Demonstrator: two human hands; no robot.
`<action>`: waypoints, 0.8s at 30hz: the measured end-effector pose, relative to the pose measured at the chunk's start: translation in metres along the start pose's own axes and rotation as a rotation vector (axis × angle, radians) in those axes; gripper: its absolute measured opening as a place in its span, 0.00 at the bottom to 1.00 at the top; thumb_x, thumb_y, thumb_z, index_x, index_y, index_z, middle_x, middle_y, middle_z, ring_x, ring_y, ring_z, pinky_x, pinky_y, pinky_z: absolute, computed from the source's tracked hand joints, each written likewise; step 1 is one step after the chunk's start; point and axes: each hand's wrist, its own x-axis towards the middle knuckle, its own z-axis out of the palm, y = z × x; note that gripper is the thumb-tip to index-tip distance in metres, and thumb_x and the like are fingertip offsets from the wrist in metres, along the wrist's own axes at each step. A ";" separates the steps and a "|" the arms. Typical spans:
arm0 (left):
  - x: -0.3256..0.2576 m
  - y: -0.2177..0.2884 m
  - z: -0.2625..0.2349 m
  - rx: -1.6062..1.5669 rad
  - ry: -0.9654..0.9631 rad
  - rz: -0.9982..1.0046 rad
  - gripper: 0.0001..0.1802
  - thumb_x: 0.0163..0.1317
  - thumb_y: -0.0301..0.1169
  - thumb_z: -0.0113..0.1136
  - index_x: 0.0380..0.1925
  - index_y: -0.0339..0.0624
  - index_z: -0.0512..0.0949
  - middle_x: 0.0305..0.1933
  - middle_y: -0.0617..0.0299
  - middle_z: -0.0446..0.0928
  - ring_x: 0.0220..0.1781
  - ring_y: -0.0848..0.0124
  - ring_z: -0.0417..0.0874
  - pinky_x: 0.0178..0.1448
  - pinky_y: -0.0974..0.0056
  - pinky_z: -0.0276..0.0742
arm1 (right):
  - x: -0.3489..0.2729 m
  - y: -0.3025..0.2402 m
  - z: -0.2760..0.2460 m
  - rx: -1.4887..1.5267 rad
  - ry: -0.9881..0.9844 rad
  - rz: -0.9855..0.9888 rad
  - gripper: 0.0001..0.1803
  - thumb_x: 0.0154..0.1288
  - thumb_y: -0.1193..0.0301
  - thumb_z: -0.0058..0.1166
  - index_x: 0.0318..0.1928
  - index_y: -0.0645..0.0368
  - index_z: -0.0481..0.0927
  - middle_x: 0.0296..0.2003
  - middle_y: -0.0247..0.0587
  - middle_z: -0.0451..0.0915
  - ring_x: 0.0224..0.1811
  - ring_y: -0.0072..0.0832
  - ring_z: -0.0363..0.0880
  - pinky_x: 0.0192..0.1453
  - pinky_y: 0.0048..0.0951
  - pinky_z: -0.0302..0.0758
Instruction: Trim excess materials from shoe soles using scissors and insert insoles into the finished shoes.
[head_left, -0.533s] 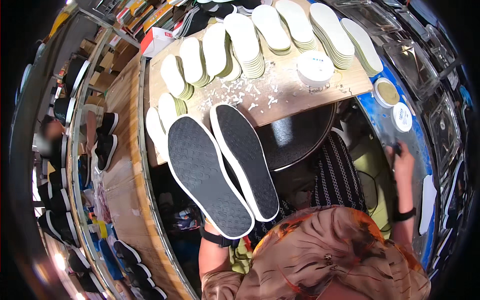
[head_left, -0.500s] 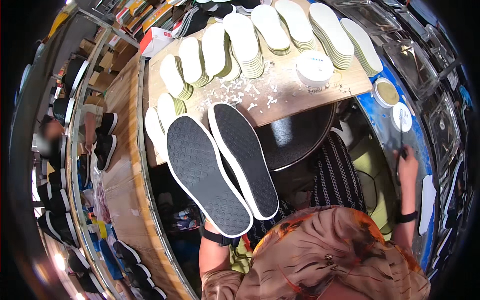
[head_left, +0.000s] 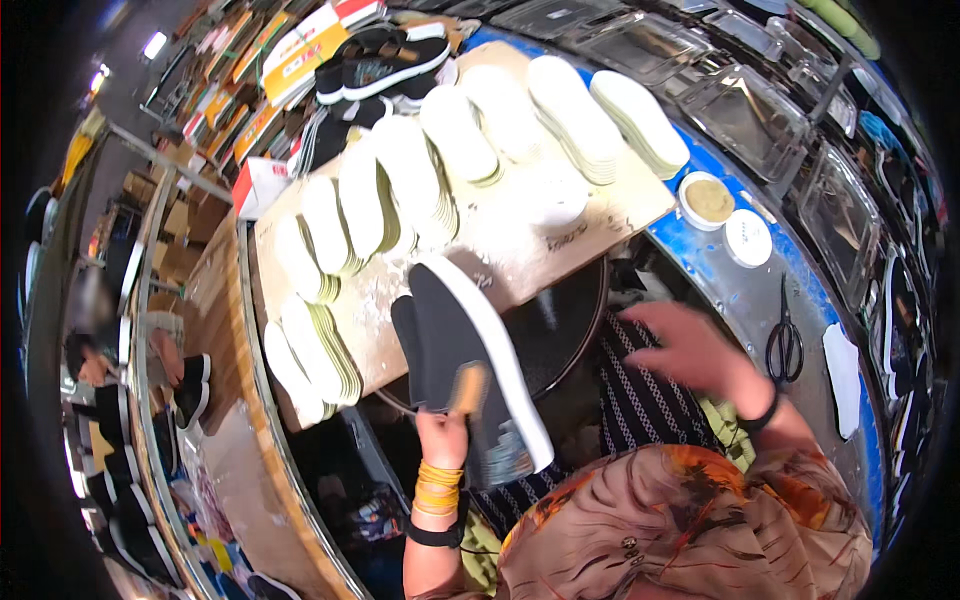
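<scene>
My left hand (head_left: 441,438), with yellow bands and a black strap at its wrist, grips a pair of black slip-on shoes (head_left: 452,345). Their thick white sole edge faces right, and a tan patch shows near my fingers. Over my lap my right hand (head_left: 690,350) is apart from the shoes, fingers spread and slightly blurred, with nothing in it. Black-handled scissors (head_left: 785,345) lie on the blue table to its right.
Ahead, a wooden board (head_left: 620,205) carries stacks of white insoles (head_left: 455,130), white scraps and a round white container (head_left: 555,195). Below its edge is a dark round basin (head_left: 560,315). An open tub (head_left: 706,200), its white lid (head_left: 748,238) and a single insole (head_left: 842,380) sit at right.
The pair has turned from soles facing up to sole edge and uppers showing. My right hand has let go of the scissors and moved left, over my lap. The view has shifted.
</scene>
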 end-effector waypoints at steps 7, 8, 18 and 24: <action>0.023 0.051 0.004 0.338 -0.505 -0.111 0.17 0.64 0.32 0.55 0.49 0.34 0.71 0.39 0.56 0.78 0.38 0.72 0.80 0.35 0.69 0.75 | 0.079 -0.035 0.076 -0.152 -0.464 -0.192 0.28 0.51 0.57 0.60 0.50 0.61 0.75 0.52 0.49 0.71 0.55 0.43 0.69 0.59 0.36 0.68; 0.023 0.062 -0.015 0.176 -0.630 -0.399 0.20 0.65 0.33 0.54 0.54 0.35 0.69 0.43 0.58 0.78 0.41 0.72 0.80 0.36 0.71 0.76 | 0.083 -0.029 0.062 -0.023 -0.446 -0.216 0.27 0.52 0.58 0.59 0.50 0.61 0.75 0.51 0.49 0.72 0.55 0.43 0.70 0.59 0.36 0.68; 0.188 0.061 -0.243 0.751 -0.121 -0.494 0.18 0.61 0.33 0.55 0.48 0.32 0.72 0.36 0.52 0.79 0.25 0.65 0.83 0.21 0.60 0.78 | 0.162 0.118 -0.117 -0.503 0.123 0.155 0.24 0.49 0.62 0.57 0.48 0.56 0.75 0.48 0.46 0.74 0.50 0.44 0.73 0.54 0.39 0.71; 0.291 0.071 -0.251 1.334 -0.026 -0.026 0.14 0.57 0.36 0.52 0.23 0.36 0.78 0.21 0.48 0.77 0.21 0.57 0.80 0.30 0.57 0.76 | 0.173 0.186 -0.141 -0.757 0.058 0.075 0.21 0.46 0.68 0.57 0.45 0.53 0.76 0.45 0.40 0.75 0.48 0.42 0.73 0.49 0.40 0.73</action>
